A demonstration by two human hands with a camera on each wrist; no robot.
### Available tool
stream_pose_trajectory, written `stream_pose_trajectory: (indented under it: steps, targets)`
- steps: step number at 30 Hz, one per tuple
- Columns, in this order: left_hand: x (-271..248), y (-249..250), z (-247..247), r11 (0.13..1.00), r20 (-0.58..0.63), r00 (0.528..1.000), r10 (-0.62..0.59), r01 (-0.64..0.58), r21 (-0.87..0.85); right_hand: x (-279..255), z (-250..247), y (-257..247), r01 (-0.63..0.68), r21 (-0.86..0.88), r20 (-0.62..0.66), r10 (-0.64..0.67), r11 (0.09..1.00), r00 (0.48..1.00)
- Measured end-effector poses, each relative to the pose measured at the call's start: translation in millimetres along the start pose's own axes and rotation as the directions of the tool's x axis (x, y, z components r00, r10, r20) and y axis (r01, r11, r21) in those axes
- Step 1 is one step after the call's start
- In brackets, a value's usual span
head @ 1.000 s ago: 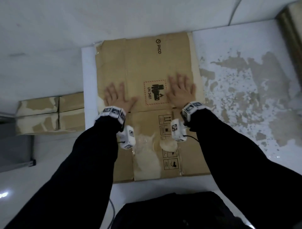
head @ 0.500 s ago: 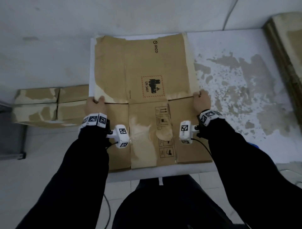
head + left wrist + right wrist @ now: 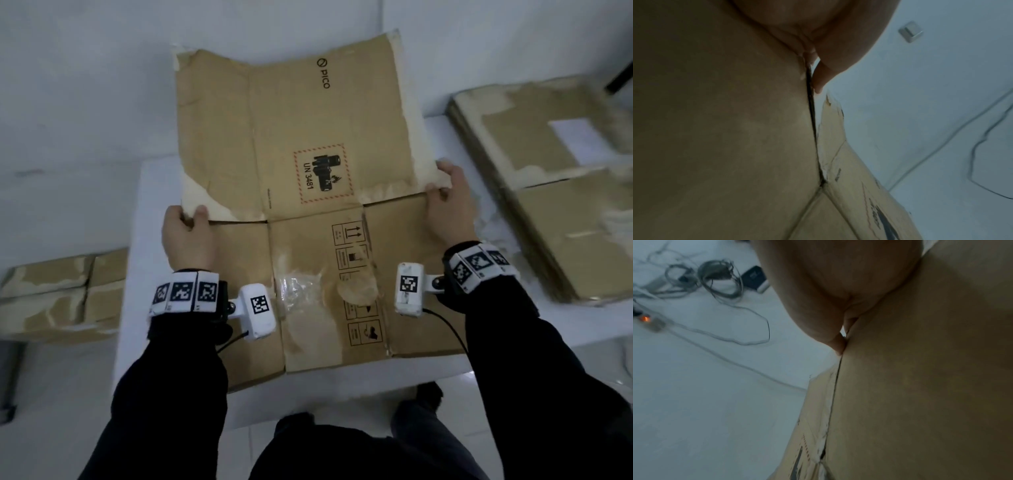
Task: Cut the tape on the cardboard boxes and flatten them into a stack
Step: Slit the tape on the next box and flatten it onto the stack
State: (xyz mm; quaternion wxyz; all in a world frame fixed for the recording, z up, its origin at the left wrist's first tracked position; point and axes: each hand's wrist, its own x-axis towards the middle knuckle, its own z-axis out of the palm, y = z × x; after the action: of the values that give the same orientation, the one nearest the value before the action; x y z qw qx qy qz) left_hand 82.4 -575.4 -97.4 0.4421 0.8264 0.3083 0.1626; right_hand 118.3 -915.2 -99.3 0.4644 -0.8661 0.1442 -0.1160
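Flattened cardboard box (image 3: 318, 212), held over the white worktop (image 3: 137, 260). The left hand (image 3: 187, 236) and right hand (image 3: 448, 212) each pinch an opposite side edge at the mid crease, thumbs on top, fingers beneath, probably so the limp sheet stays level while carried. To the right lies a stack of flattened boxes (image 3: 555, 192), the likely destination; 1 taped box (image 3: 58, 298) waits at left.

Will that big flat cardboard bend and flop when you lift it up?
Probably a bit. The flattened box already sags along its creases between the left hand and right hand. Its torn, peeled edges look weak. It seems light, since pinches at two edges hold it.
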Motion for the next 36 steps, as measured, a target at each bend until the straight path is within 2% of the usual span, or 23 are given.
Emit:
stream_pose_trajectory:
  steps: [6, 12, 15, 18, 20, 22, 25, 27, 29, 31, 32, 34, 36]
  targets:
    - [-77.2, 96.7, 125.3, 0.990, 0.075, 0.994, 0.078, -0.068, -0.123, 92.2, -137.1, 70.9, 0.034, 0.017, -0.077, -0.033, 0.999, 0.997]
    - [-182.3, 180.1, 259.3, 0.988, 0.185, 0.982, -0.025, 0.052, -0.144, 178.7, -278.9, 155.3, -0.010, -0.142, -0.090, -0.003, 0.990, 0.996]
    - [-221.7, 214.0, 318.5, 0.987, 0.303, 0.950, -0.079, 0.117, -0.111, 223.2, -338.7, 198.4, -0.093, -0.230, -0.091, 0.073, 0.969, 0.993]
    - [-249.7, 240.1, 370.7, 0.981, 0.411, 0.899, -0.150, 0.188, -0.053, 256.1, -377.7, 234.9, -0.153, -0.271, -0.111, 0.127, 0.950, 0.986]
    - [-264.3, 250.2, 399.7, 0.977, 0.454, 0.870, -0.195, 0.213, 0.010, 269.0, -392.9, 255.0, -0.202, -0.271, -0.149, 0.166, 0.941, 0.975]
    - [-276.6, 255.0, 421.3, 0.973, 0.447, 0.866, -0.222, 0.223, 0.051, 276.1, -398.2, 273.5, -0.230, -0.297, -0.171, 0.186, 0.927, 0.968]
    - [-285.3, 253.1, 441.1, 0.972, 0.381, 0.894, -0.236, 0.220, 0.085, 275.7, -396.3, 296.3, -0.214, -0.377, -0.109, 0.186, 0.901, 0.977]
    - [-285.3, 250.3, 448.5, 0.973, 0.358, 0.904, -0.232, 0.212, 0.093, 268.7, -390.5, 309.0, -0.169, -0.424, -0.021, 0.177, 0.890, 0.984]
    - [-282.7, 250.3, 455.4, 0.975, 0.349, 0.910, -0.223, 0.200, 0.100, 253.5, -379.1, 313.3, -0.170, -0.521, 0.001, 0.200, 0.836, 0.980]
    - [-279.1, 250.2, 461.2, 0.972, 0.357, 0.905, -0.232, 0.199, 0.126, 234.7, -364.3, 312.6, -0.200, -0.641, 0.019, 0.276, 0.741, 0.961]
    - [-279.0, 250.5, 462.7, 0.970, 0.359, 0.902, -0.241, 0.206, 0.132, 225.1, -357.0, 310.3, -0.167, -0.672, 0.105, 0.316, 0.722, 0.943]
    - [-281.7, 249.0, 464.5, 0.968, 0.337, 0.910, -0.241, 0.203, 0.144, 211.1, -346.6, 311.8, -0.074, -0.645, 0.327, 0.361, 0.761, 0.873]
    - [-288.6, 246.2, 464.5, 0.969, 0.332, 0.914, -0.233, 0.187, 0.165, 205.8, -344.2, 313.0, -0.072, -0.618, 0.393, 0.387, 0.783, 0.834]
